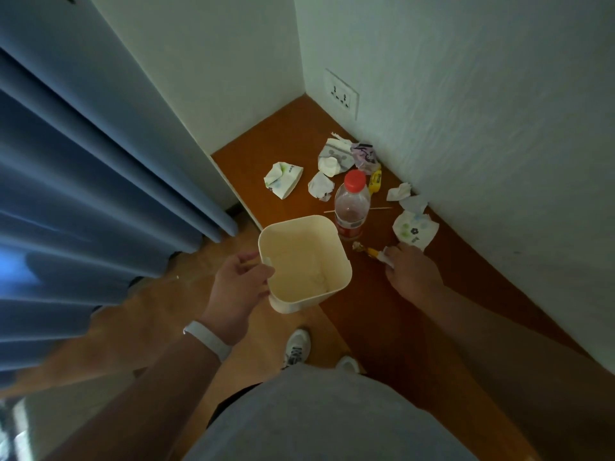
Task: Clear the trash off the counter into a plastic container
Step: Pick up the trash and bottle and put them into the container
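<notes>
Your right hand (412,272), at centre right of the frame, rests on the orange-brown wooden bench (376,314). Its fingers are curled down onto the right end of a yellow-and-gold twisted wrapper (366,251), pinching it where a bit of white shows (whether that white is part of the wrapper or a separate scrap is too small to tell). The wrapper's long axis runs left to right across the picture. Its free end points toward the cream square plastic container (346,261), which lies directly left of that hand, near the wrapper's tip but apart from it. So the carry looks short: lift, then go leftward over the container's right rim. Your left hand (244,282) grips the container's left wall with fingers wrapped over the rim, holding it at the bench's near edge with the mouth facing up. That hand is the nearer to the container; the right is the nearer to all the trash. The container looks almost empty, with only a pale lump at the bottom that I can't make out. Mind the clear plastic bottle with a red cap (352,204), which stands upright just above the container in the frame. Further up lie crumpled white tissue packets (283,179), and a flowered packet (414,229) sits just above your right hand.
</notes>
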Demonstrator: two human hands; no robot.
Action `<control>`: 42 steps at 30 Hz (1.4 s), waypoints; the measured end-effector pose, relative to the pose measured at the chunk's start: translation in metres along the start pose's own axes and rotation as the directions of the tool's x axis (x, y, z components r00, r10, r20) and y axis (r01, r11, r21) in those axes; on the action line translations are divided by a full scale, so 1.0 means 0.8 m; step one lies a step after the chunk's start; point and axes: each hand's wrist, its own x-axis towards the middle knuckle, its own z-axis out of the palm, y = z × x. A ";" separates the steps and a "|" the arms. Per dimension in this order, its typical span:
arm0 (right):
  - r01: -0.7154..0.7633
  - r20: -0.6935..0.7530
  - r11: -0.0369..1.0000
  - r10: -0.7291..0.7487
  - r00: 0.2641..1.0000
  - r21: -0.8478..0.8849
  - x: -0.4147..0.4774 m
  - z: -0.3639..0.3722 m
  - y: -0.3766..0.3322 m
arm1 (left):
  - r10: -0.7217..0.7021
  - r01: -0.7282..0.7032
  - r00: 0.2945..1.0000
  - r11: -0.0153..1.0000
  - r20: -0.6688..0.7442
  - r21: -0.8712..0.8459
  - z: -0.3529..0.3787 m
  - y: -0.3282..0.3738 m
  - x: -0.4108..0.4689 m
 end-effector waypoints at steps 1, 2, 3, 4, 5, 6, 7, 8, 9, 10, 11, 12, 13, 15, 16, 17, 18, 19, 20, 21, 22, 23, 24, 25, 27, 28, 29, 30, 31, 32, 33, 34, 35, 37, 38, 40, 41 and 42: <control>-0.002 0.001 1.000 0.002 1.000 0.003 -0.002 -0.001 0.001 | 0.000 0.000 1.000 1.000 0.002 -0.001 0.000 -0.001 0.000; -0.002 0.002 1.000 0.002 1.000 -0.001 -0.004 -0.002 0.002 | -0.001 0.001 1.000 1.000 0.008 -0.002 0.001 -0.001 -0.001; -0.005 -0.004 1.000 0.005 1.000 -0.005 -0.007 -0.004 0.003 | -0.002 0.002 1.000 1.000 0.013 -0.005 0.001 -0.002 -0.001; -0.014 -0.018 1.000 0.014 1.000 -0.005 -0.010 -0.006 0.003 | -0.003 0.003 1.000 1.000 0.019 -0.005 0.002 -0.002 -0.002; -0.026 -0.039 1.000 0.026 0.999 0.001 -0.013 -0.008 0.002 | 0.000 0.000 1.000 1.000 0.025 -0.004 0.002 -0.002 -0.002; -0.036 -0.061 0.999 0.037 0.997 0.011 -0.017 -0.011 0.001 | 0.003 -0.003 0.999 1.000 0.032 0.000 0.003 -0.002 -0.002; -0.044 -0.080 0.999 0.045 0.996 0.025 -0.020 -0.014 -0.001 | 0.007 -0.007 0.999 1.000 0.038 0.005 0.003 -0.001 -0.003; -0.051 -0.097 0.998 0.055 0.994 0.044 -0.024 -0.019 -0.004 | 0.012 -0.013 0.999 1.000 0.047 0.014 0.003 -0.001 -0.003; -0.057 -0.113 0.996 0.064 0.992 0.064 -0.028 -0.026 -0.009 | 0.018 -0.019 0.998 1.000 0.057 0.022 0.003 0.000 -0.003; -0.058 -0.129 0.995 0.069 0.989 0.082 -0.032 -0.033 -0.015 | 0.023 -0.025 0.997 0.999 0.071 0.027 0.003 0.000 -0.003; -0.055 -0.147 0.994 0.069 0.987 0.099 -0.036 -0.042 -0.023 | 0.027 -0.030 0.996 0.999 0.081 0.027 0.003 0.000 -0.003; -0.047 -0.168 0.992 0.066 0.984 0.118 -0.040 -0.050 -0.032 | 0.030 -0.033 0.995 0.999 0.090 0.026 0.003 0.001 -0.003; -0.034 -0.192 0.990 0.060 0.980 0.138 -0.044 -0.059 -0.043 | 0.033 -0.036 0.995 0.999 0.094 0.026 0.002 0.001 -0.003; 0.014 -0.247 0.984 0.031 0.968 0.179 -0.053 -0.075 -0.066 | 0.041 -0.044 0.994 0.999 0.103 0.024 0.001 0.001 -0.002; 0.046 -0.272 0.978 0.011 0.962 0.202 -0.057 -0.083 -0.078 | 0.043 -0.046 0.993 0.999 0.110 0.024 0.001 0.002 -0.002; 0.079 -0.296 0.971 -0.009 0.955 0.227 -0.062 -0.090 -0.090 | 0.046 -0.049 0.992 0.999 0.117 0.024 0.001 0.002 -0.002; 0.113 -0.312 0.961 -0.030 0.950 0.252 -0.067 -0.096 -0.101 | 0.048 -0.052 0.991 0.998 0.124 0.024 0.001 0.002 -0.002; 0.147 -0.321 0.952 -0.056 0.945 0.268 -0.072 -0.102 -0.112 | 0.050 -0.054 0.990 0.998 0.130 0.025 0.002 0.002 -0.003; 0.179 -0.319 0.944 -0.086 0.944 0.276 -0.077 -0.106 -0.122 | 0.051 -0.055 0.989 0.998 0.137 0.026 0.003 0.002 -0.003; 0.205 -0.306 0.939 -0.116 0.945 0.276 -0.082 -0.107 -0.130 | 0.049 -0.054 0.989 0.998 0.143 0.026 0.004 0.002 -0.002; 0.225 -0.285 0.936 -0.146 0.947 0.271 -0.086 -0.107 -0.136 | 0.046 -0.050 0.988 0.998 0.149 0.024 0.006 0.002 -0.001; 0.241 -0.263 0.935 -0.172 0.950 0.262 -0.090 -0.105 -0.140 | 0.040 -0.043 0.988 0.999 0.152 0.020 0.007 0.001 0.000; 0.250 -0.243 0.935 -0.189 0.951 0.251 -0.092 -0.102 -0.142 | 0.035 -0.038 0.988 0.999 0.153 0.015 0.009 0.000 0.001; 0.252 -0.228 0.937 -0.197 0.953 0.242 -0.094 -0.098 -0.142 | 0.033 -0.036 0.987 0.999 0.155 0.012 0.011 -0.001 0.002; 0.251 -0.218 0.937 -0.200 0.955 0.242 -0.096 -0.092 -0.136 | 0.035 -0.039 0.986 0.999 0.164 0.021 0.013 -0.003 0.004; 0.252 -0.222 0.935 -0.198 0.955 0.250 -0.097 -0.091 -0.132 | 0.034 -0.039 0.985 0.999 0.168 0.025 0.015 -0.003 0.004; 0.256 -0.232 0.930 -0.196 0.953 0.263 -0.098 -0.091 -0.127 | 0.035 -0.040 0.985 0.999 0.170 0.024 0.016 -0.003 0.004; 0.263 -0.249 0.925 -0.196 0.948 0.275 -0.099 -0.091 -0.122 | 0.034 -0.039 0.985 0.999 0.169 0.023 0.016 -0.003 0.005; 0.269 -0.263 0.921 -0.196 0.945 0.280 -0.099 -0.092 -0.116 | 0.032 -0.036 0.986 0.999 0.166 0.020 0.016 -0.004 0.006; 0.266 -0.267 0.923 -0.191 0.945 0.279 -0.099 -0.093 -0.109 | 0.028 -0.031 0.986 0.999 0.162 0.016 0.016 -0.004 0.008; 0.255 -0.265 0.928 -0.183 0.947 0.272 -0.098 -0.093 -0.101 | 0.026 -0.028 0.987 1.000 0.160 0.013 0.015 -0.004 0.009; 0.238 -0.263 0.935 -0.169 0.950 0.261 -0.095 -0.090 -0.090 | 0.024 -0.026 0.987 1.000 0.157 0.010 0.013 -0.005 0.010; 0.208 -0.256 0.946 -0.142 0.956 0.249 -0.090 -0.086 -0.077 | 0.021 -0.022 0.988 1.000 0.155 0.005 0.012 -0.006 0.012; 0.100 -0.222 0.972 -0.052 0.974 0.213 -0.078 -0.073 -0.046 | 0.011 -0.009 0.989 1.000 0.145 -0.012 0.010 -0.006 0.013; 0.040 -0.196 0.982 -0.003 0.981 0.185 -0.072 -0.065 -0.030 | 0.004 -0.001 0.991 1.000 0.136 -0.021 0.009 -0.006 0.014; -0.053 -0.136 0.991 0.070 0.988 0.122 -0.060 -0.048 -0.001 | -0.008 0.012 0.994 0.999 0.112 -0.031 0.010 -0.005 0.014; -0.078 -0.112 0.993 0.088 0.990 0.088 -0.057 -0.041 0.010 | -0.012 0.015 0.995 0.999 0.100 -0.033 0.011 -0.005 0.014; -0.091 -0.094 0.994 0.096 0.991 0.058 -0.054 -0.033 0.019 | -0.015 0.018 0.996 0.999 0.089 -0.035 0.012 -0.005 0.013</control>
